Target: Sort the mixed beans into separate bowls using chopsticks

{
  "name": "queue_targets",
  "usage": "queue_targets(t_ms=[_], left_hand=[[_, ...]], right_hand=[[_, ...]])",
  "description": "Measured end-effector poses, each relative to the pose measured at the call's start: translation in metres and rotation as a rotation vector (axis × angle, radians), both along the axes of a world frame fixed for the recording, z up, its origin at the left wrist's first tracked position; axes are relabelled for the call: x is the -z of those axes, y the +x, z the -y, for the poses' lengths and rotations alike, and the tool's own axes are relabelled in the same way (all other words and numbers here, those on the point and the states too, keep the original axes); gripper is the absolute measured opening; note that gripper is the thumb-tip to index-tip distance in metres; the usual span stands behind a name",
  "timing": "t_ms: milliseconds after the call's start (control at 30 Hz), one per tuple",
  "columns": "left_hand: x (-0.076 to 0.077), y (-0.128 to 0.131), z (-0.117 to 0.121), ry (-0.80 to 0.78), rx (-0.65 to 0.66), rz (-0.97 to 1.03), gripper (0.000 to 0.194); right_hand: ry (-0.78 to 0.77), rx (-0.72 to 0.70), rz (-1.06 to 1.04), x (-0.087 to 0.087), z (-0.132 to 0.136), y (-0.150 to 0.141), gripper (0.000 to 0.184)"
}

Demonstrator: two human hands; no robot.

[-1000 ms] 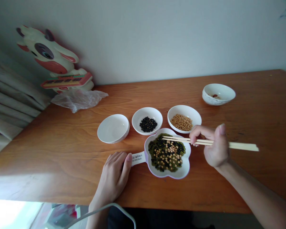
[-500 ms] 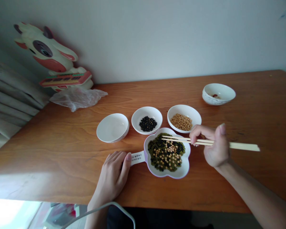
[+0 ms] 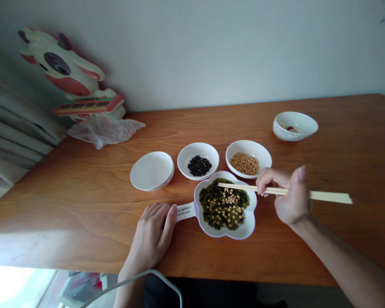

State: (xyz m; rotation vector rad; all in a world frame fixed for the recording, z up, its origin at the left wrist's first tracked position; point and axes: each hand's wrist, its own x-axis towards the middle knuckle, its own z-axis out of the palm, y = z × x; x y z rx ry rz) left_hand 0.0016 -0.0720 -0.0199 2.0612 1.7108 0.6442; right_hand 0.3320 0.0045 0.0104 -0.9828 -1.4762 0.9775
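Note:
My left hand (image 3: 155,231) is closed around the labelled handle of a white, flower-shaped dish (image 3: 248,226) with a lilac rim. Mixed beans (image 3: 224,205) lie in it: green, black and pale yellow ones. My right hand (image 3: 287,194) grips a pair of chopsticks (image 3: 240,186), whose tips are together over the upper part of the mix. Whether a bean is between the tips I cannot tell. Just behind the dish stand a white bowl with black beans (image 3: 199,165) and another with yellow soybeans (image 3: 244,164). An empty white bowl (image 3: 151,171) is to their left.
Farther back on the right is a bowl (image 3: 295,127) with a few small reddish-brown bits. A cow-shaped toy with a keyboard (image 3: 80,85) leans at the back left, a crumpled plastic bag (image 3: 105,131) before it. A grey cable (image 3: 134,278) crosses near my left forearm.
The chopstick tips, slightly apart before, have come together over the same spot in the dish. My left hand has stayed on the handle.

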Motion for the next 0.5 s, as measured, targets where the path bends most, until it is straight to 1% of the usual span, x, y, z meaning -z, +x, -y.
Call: queue_targets(t_ms=[167, 367, 500], left_hand=[[-0.0015, 0.0004, 0.0, 0.005, -0.001, -0.015, 0.038], [-0.0024, 0.0013, -0.0004, 0.005, -0.006, -0.013, 0.037], [-0.0018, 0.0008, 0.0001, 0.006, -0.005, -0.012, 0.037]], right_hand=[[-0.011, -0.001, 0.0, -0.0033, 0.0008, -0.0019, 0.08], [-0.073, 0.007, 0.014, -0.0027, 0.0019, -0.0021, 0.079], [-0.062, 0.019, 0.023, -0.0038, 0.0011, -0.0021, 0.079]])
